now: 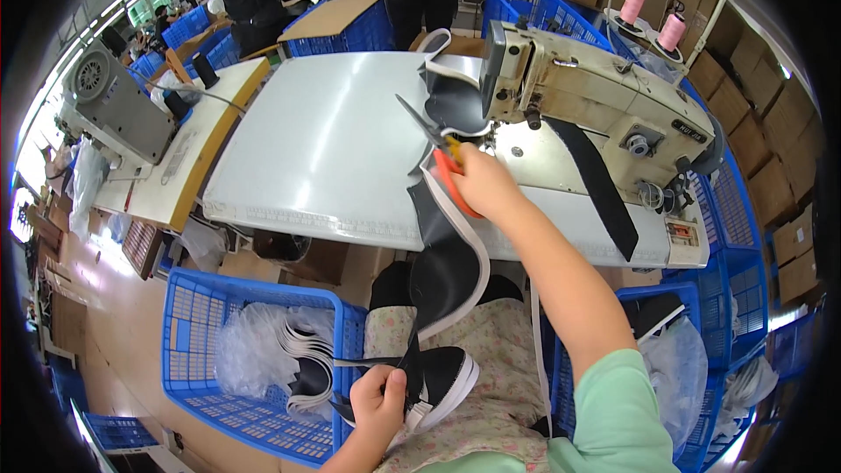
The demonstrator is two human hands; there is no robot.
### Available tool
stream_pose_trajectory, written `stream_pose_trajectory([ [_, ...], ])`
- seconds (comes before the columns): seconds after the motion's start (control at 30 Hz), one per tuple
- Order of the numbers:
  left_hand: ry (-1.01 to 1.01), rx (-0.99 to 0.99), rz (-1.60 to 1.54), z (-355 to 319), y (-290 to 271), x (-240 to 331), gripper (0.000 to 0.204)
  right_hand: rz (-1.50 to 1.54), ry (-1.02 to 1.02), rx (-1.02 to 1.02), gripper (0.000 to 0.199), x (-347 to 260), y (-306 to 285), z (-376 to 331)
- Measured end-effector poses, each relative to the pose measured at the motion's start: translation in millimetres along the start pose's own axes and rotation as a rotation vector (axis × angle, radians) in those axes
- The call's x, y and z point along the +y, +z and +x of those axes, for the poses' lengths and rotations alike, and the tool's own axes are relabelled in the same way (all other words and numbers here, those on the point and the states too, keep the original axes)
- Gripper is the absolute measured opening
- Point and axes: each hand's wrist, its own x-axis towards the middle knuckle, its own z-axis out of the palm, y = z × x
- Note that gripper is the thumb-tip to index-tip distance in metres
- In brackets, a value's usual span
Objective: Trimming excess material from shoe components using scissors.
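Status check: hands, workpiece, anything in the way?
Right hand grips orange-handled scissors at sewing machine. Left hand holds black-and-white shoe upper on lap. Nothing blocking.

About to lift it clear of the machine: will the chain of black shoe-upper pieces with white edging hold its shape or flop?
Likely floppy: the chain of black shoe-upper pieces with white edging sags from the white table to the lap. Probably light, since the left hand pinches one end alone. It may snag; the right hand holds orange-handled scissors by it.
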Motion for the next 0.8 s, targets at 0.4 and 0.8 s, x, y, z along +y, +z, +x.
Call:
stream_pose_trajectory([
  [0.4, -0.049, -0.131, 0.007, -10.9, -9.9, -7.2, 0.023, 0.488, -0.172, -0.093, 0.020, -52.9, 50.1, -57.4],
  [0.8, 0.058, 0.196, -0.277, 29.1, 10.5, -16.0, 0.030, 0.538, -0.474, -0.239, 0.026, -15.1, 73.1, -224.7],
])
